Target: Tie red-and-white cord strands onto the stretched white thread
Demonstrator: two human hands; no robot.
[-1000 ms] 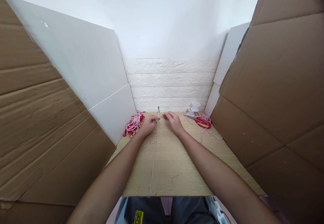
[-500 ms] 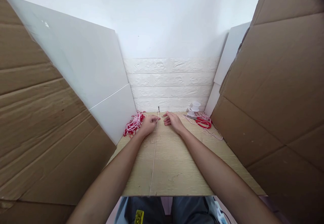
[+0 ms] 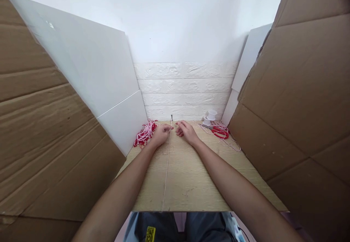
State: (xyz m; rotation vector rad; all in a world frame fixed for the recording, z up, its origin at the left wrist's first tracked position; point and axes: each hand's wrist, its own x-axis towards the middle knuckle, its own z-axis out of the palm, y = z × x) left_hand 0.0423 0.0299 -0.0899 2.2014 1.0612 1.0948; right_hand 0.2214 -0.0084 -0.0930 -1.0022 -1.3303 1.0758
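Observation:
A thin pale string [image 3: 166, 172] runs from a dark nail [image 3: 171, 117] at the back of the wooden board toward its front edge. My left hand [image 3: 161, 133] is closed beside it, thumb and forefinger pinching a strand of the string just in front of the nail. Across the string, my right hand [image 3: 186, 131] has its fingers curled in, the thumb and forefinger close together. Whatever lies between those fingertips is too fine to make out. The two hands are a small gap apart.
A heap of red and pink-white cord [image 3: 146, 133] lies at the back left of the wooden board [image 3: 191, 176]. Red-handled scissors [image 3: 220, 132], white spools [image 3: 211, 114] and more cord sit at the back right. Cardboard walls [image 3: 295, 89] flank both sides.
The fingers of my right hand have curled in more, and the hand has shifted slightly. My left hand keeps its pinch in nearly the same place.

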